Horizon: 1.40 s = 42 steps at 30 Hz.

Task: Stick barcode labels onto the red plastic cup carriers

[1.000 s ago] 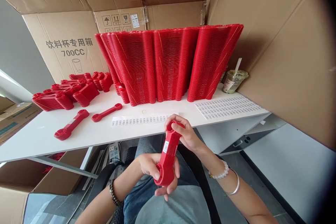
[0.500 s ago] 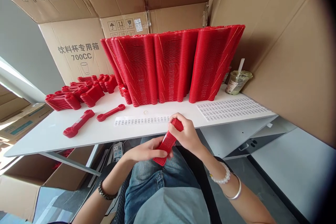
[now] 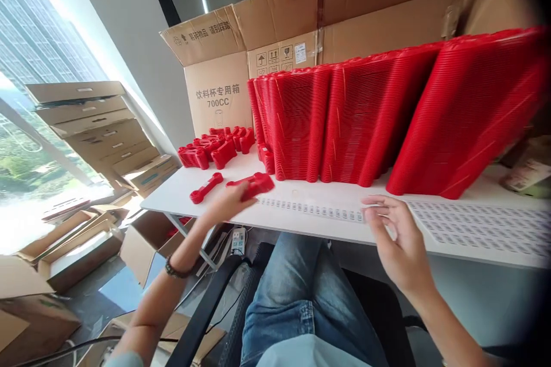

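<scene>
My left hand [image 3: 233, 202], somewhat blurred, is closed round a stack of red dumbbell-shaped plastic pieces [image 3: 260, 184] over the left part of the table. Close by on the tabletop lies another red dumbbell-shaped stack [image 3: 206, 188]; behind the held stack a red piece is partly covered. My right hand [image 3: 400, 241] hovers at the table's front edge, thumb and fingers apart, its fingertips beside the right end of a strip of small printed labels [image 3: 310, 208]. Whether the fingertips touch the strip I cannot tell.
Tall red stacks [image 3: 357, 126] stand along the table [image 3: 167, 195], with smaller red bundles [image 3: 215, 146] at the left. A label sheet [image 3: 477, 229] lies at the right, near a blurred drink cup [image 3: 531, 169]. Cardboard [image 3: 279, 17] walls the back; open boxes [image 3: 77, 246] sit on the floor.
My hands have parted. The left has carried the red stack leftward over the table; the right has let go of it and opened near the label strip. The view has turned left.
</scene>
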{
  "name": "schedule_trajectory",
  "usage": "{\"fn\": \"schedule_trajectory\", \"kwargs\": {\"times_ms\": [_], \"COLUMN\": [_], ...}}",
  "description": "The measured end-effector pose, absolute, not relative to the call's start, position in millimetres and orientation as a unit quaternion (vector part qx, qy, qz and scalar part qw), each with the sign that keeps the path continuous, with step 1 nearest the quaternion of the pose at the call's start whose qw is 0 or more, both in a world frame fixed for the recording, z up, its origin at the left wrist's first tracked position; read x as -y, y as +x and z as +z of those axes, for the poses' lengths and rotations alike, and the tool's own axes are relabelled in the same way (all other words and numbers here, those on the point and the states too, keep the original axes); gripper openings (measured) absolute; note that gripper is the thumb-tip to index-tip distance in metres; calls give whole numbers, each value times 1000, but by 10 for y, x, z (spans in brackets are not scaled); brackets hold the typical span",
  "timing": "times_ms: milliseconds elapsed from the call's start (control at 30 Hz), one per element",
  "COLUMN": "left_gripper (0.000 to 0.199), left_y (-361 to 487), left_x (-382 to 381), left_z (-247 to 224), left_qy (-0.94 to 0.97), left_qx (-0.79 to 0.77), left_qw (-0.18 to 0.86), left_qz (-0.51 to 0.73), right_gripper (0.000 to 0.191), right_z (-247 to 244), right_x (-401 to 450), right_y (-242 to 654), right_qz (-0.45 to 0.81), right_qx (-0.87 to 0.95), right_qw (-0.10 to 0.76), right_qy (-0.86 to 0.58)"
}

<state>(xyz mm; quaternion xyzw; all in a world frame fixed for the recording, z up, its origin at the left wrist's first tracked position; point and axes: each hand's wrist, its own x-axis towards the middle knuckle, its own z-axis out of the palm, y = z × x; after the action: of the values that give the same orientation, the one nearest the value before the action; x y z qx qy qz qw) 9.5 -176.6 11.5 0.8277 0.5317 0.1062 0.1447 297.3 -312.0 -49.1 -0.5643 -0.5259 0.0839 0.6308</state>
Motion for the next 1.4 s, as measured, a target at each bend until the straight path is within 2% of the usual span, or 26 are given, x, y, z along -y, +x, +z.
{"fn": "schedule_trajectory", "kwargs": {"times_ms": [67,100,200,600,967,1400], "left_gripper": [26,27,25,27,32,25], "left_y": [-288,-448,-788,-1068,-1118,-1142], "left_x": [1471,1337,1012,468,379,300], "left_z": [205,218,164,-130,-178,-138], "left_qy": [797,766,720,701,714,727], "left_qx": [-593,-639,-689,-711,-698,-685], "left_qw": [72,-11,-69,-60,-57,-39], "left_qz": [87,69,51,25,29,25], "right_gripper": [27,25,19,18,18,17], "right_z": [-515,-529,-567,-621,-633,-631], "right_x": [3095,3083,3050,3047,3052,3052], "right_y": [2960,2941,2872,2895,2865,2851], "right_qz": [77,73,53,41,48,52], "right_qx": [536,547,591,617,625,638], "right_qw": [626,619,595,571,559,546], "right_qy": [-562,-559,-542,-540,-542,-540]}}
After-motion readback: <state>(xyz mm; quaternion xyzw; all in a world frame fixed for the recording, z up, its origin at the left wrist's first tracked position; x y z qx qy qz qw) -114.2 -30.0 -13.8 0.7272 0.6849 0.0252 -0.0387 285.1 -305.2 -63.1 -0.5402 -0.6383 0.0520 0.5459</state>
